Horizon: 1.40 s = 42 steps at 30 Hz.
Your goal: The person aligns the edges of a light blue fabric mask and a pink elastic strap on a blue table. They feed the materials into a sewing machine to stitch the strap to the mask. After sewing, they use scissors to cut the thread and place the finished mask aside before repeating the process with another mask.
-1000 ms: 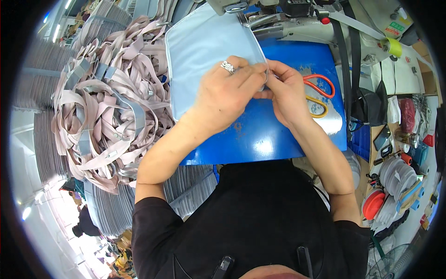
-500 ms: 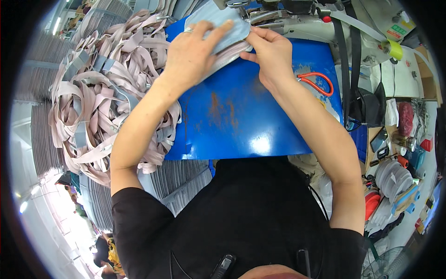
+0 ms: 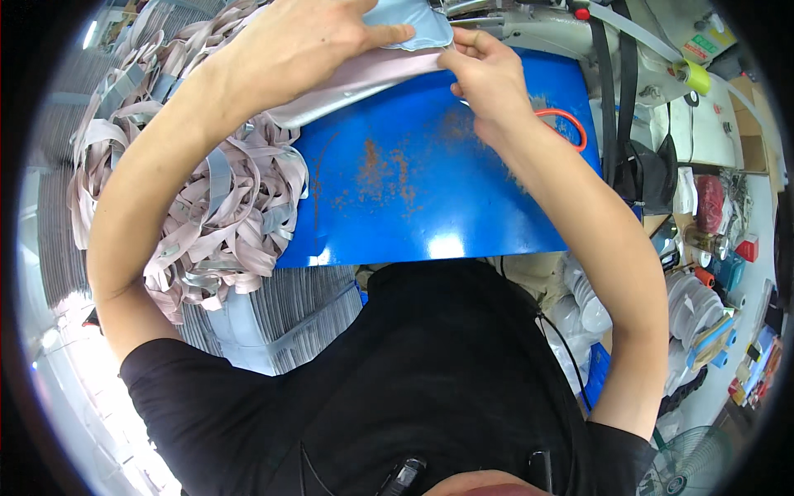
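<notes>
At the top of the blue work surface (image 3: 372, 223), against the machine (image 3: 546, 33), lies a light blue cloth piece (image 3: 418, 21) with a pale pink fabric strip (image 3: 364, 73) along its near side. My left hand (image 3: 318, 37) rests over the cloth and strip, thumb stretched out to the right; its other fingertips reach past the upper edge of the picture. Thumb and fingers of my right hand (image 3: 488, 74) pinch the right end of the pink strip close to the machine. Red-handled scissors (image 3: 575, 124) lie beside my right forearm, partly covered by it.
A tangled heap of pink and grey strips (image 3: 231, 207) hangs at the left side of the surface. Stacked grey pieces (image 3: 289, 318) stand below it. Black straps (image 3: 616, 99) hang at right, near plastic bowls (image 3: 695, 306) and a fan (image 3: 691, 463).
My left hand has moved up and left, its elbow swinging outward. More of the pink strip now shows between my hands. My right hand keeps its pinch, barely shifted.
</notes>
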### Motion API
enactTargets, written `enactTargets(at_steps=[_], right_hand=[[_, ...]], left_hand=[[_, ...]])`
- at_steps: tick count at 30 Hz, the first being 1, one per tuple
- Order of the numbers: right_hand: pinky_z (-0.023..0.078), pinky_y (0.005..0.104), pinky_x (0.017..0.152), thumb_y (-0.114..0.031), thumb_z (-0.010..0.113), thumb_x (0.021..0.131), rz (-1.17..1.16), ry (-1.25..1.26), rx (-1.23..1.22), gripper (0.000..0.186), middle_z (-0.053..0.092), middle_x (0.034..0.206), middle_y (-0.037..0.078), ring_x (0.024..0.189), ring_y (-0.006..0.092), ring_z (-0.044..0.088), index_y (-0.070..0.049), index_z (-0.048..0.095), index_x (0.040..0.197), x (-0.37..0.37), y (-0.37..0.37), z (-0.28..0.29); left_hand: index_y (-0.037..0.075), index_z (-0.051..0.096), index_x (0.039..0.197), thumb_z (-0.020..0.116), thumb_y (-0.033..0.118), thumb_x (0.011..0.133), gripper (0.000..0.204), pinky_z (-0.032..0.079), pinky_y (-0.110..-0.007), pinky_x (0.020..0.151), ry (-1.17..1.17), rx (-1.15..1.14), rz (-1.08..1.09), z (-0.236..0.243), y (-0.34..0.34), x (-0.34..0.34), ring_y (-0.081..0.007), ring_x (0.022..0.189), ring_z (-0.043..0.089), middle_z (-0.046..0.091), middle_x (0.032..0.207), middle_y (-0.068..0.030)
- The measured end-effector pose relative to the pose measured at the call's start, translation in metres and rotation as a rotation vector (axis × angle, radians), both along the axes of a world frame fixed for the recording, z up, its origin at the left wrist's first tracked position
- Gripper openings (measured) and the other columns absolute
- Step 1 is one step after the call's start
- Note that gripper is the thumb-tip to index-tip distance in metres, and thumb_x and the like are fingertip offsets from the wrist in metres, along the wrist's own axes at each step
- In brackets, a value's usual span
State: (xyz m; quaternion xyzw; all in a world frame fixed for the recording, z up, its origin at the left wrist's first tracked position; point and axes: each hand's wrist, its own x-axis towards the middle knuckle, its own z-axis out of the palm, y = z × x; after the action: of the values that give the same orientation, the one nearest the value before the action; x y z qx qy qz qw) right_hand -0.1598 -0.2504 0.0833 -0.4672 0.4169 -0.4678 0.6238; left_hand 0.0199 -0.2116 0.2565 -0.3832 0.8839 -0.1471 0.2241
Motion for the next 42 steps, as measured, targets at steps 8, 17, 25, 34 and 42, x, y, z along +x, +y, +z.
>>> enactTargets(at_steps=[8, 17, 25, 34, 42], right_hand=[[0.059, 0.0336, 0.083, -0.007, 0.074, 0.089, 0.029, -0.206, 0.193, 0.029, 0.071, 0.103, 0.004, 0.095, 0.0132, 0.066, -0.003, 0.07, 0.118, -0.001, -0.005, 0.009], [0.06, 0.0329, 0.078, -0.008, 0.076, 0.091, -0.019, -0.233, 0.276, 0.019, 0.072, 0.1, 0.004, 0.09, 0.0127, 0.067, -0.004, 0.069, 0.108, 0.012, -0.01, 0.009], [0.059, 0.0331, 0.077, -0.006, 0.074, 0.09, -0.05, -0.405, 0.278, 0.025, 0.072, 0.104, 0.011, 0.091, 0.0171, 0.068, 0.005, 0.07, 0.113, 0.011, -0.003, 0.009], [0.055, 0.0293, 0.074, -0.01, 0.075, 0.091, -0.019, -0.341, 0.165, 0.027, 0.073, 0.102, 0.011, 0.089, 0.0144, 0.068, 0.006, 0.072, 0.113, -0.005, 0.012, -0.012], [0.055, 0.0277, 0.069, -0.009, 0.076, 0.081, 0.057, 0.237, -0.259, 0.034, 0.074, 0.088, 0.008, 0.075, 0.0114, 0.067, 0.0, 0.074, 0.114, -0.052, 0.044, -0.019]], left_hand=[[0.005, 0.073, 0.12, 0.055, 0.015, 0.092, 0.034, 0.056, -0.041, 0.06, 0.045, 0.0, -0.028, 0.008, -0.006, -0.017, -0.0308, 0.071, 0.071, 0.064, 0.091, -0.0176], [0.0, 0.069, 0.086, 0.06, 0.012, 0.086, 0.015, 0.058, -0.04, 0.063, 0.145, -0.079, 0.042, -0.013, -0.005, -0.024, -0.0312, 0.068, 0.071, 0.067, 0.076, -0.0171], [-0.001, 0.068, 0.099, 0.068, 0.015, 0.087, 0.019, 0.06, -0.034, 0.06, 0.179, -0.361, 0.129, -0.059, 0.01, -0.058, -0.0274, 0.069, 0.074, 0.07, 0.081, -0.0151], [-0.005, 0.064, 0.1, 0.065, 0.006, 0.081, 0.023, 0.06, -0.041, 0.069, 0.559, -0.295, 0.349, -0.086, -0.004, -0.088, -0.038, 0.074, 0.073, 0.071, 0.081, -0.0204], [0.001, 0.062, 0.127, 0.072, 0.012, 0.07, 0.059, 0.054, -0.045, 0.092, 0.92, -0.326, 0.385, -0.121, 0.068, -0.077, -0.0359, 0.112, 0.062, 0.053, 0.143, -0.0228]])
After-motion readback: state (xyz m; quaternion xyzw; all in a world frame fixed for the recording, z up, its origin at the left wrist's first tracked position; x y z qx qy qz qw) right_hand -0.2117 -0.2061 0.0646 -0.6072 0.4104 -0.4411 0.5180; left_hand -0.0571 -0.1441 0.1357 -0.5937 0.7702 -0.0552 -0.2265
